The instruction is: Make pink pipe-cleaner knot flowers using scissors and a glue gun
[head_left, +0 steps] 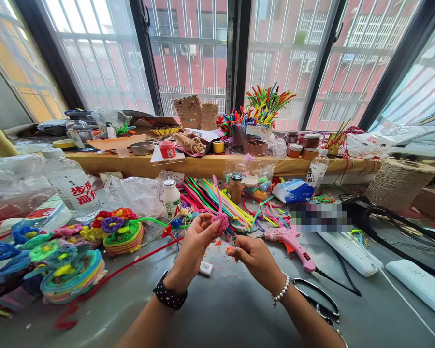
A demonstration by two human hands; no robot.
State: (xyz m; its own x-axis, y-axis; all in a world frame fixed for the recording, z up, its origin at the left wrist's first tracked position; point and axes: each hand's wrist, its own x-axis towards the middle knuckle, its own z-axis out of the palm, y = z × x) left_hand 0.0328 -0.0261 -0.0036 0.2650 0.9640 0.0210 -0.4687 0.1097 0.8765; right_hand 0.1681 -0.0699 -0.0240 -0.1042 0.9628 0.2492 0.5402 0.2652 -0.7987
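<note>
With the left hand [190,249], pinches a pink looped flower of fuzzy pipe cleaner [220,221] between thumb and fingers, up off the table near the centre, likely to keep the loops uncrushed and in sight. With the right hand [255,261], holds thumb and fingertips close together just beside it; impossible to tell what, if anything, is between them. Near the right hand, a pink pistol-shaped plastic glue gun [292,241], perhaps there for easy reach. Behind the flower, a fanned bundle of multicoloured fuzzy pipe cleaners [199,193], probably spread for choosing. Underneath, a smooth grey tabletop [221,314] with small orange scraps [217,241]. Beyond, a crowded yellowish wooden ledge [203,166] below dark-framed, barred windows [203,58] full of daylight.
</note>
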